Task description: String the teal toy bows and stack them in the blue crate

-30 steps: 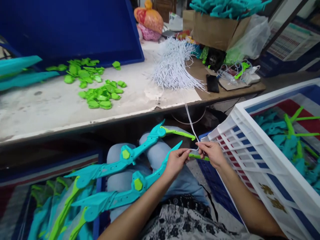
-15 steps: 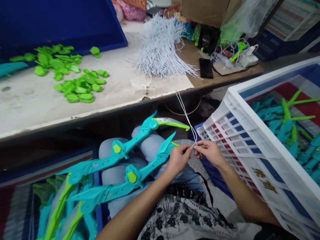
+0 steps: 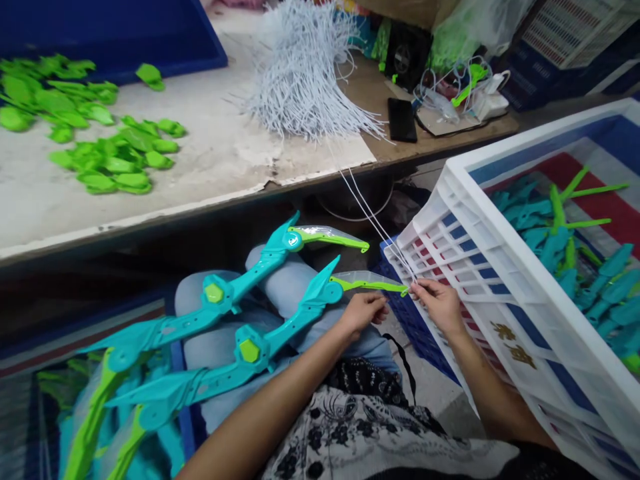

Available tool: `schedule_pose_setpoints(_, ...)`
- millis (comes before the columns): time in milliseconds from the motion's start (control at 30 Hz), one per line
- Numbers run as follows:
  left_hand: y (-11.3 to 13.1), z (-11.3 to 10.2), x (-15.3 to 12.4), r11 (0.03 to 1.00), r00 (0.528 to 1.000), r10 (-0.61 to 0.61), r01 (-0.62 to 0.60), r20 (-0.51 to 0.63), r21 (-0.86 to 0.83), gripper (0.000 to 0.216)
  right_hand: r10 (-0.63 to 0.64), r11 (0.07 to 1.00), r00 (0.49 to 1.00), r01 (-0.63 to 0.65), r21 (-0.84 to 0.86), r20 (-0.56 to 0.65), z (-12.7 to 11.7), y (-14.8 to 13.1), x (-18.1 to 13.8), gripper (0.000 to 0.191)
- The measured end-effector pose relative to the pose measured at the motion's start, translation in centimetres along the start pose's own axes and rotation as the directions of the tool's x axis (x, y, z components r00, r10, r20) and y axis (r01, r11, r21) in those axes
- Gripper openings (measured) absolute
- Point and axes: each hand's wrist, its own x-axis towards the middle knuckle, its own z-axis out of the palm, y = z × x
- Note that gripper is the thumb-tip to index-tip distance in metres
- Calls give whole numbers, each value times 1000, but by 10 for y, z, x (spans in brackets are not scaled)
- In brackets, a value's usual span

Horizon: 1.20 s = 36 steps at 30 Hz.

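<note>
Across my lap lie two toy bows of teal and lime-green plastic, an upper bow (image 3: 260, 267) and a lower bow (image 3: 300, 317), side by side. My right hand (image 3: 440, 303) pinches white string (image 3: 373, 217) at the green tip of the lower bow; whether the string is hooked on the tip is too small to tell. Two strands of it run up toward the bench edge. Just below that bow's green limb, my left hand (image 3: 364, 313) has its fingers curled closed, and nothing shows in them. A thick bundle of white strings (image 3: 310, 80) lies on the bench.
Green plastic pieces (image 3: 120, 150) lie in piles on the bench (image 3: 210, 173), near a blue tray (image 3: 190, 40). A white crate (image 3: 455, 247) with teal and green parts stands at right. More bows fill a blue crate (image 3: 186, 400) at lower left. A phone (image 3: 402, 120) lies on the bench.
My right hand has moved right and down with the string to the lower bow's tip. My left hand has parted from it and the string. The view has shifted slightly.
</note>
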Motion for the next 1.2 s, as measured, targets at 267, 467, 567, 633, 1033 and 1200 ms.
schedule_pose_setpoints(267, -12, 6, 25, 992, 995, -89, 93, 47, -83, 7, -98, 990, 993, 90, -107, -72, 4, 25, -10, 19)
schedule_pose_setpoints(467, -15, 15, 35, 988, 989, -96, 108, 109, -109, 13, -222, 954, 974, 208, -216, -46, 7, 31, -15, 17)
schedule_pose_setpoints(567, -14, 19, 38, 987, 981, -97, 116, 166, -109, 17, -236, 947, 972, 227, -227, -16, 9, 35, -18, 16)
schedule_pose_setpoints(633, -13, 20, 39, 988, 977, -92, 114, 195, -106, 21, -218, 957, 976, 214, -197, -1, 10, 38, -19, 16)
schedule_pose_setpoints(1033, -7, 29, 32, 997, 997, -60, 58, 42, 49, 24, 80, 995, 991, -73, 71, -103, 26, 56, -1, 28)
schedule_pose_setpoints(1200, 2, -36, -50, 948, 997, 71, -59, -26, 312, 26, 79, 996, 992, -73, 58, -103, 21, 48, -6, 27)
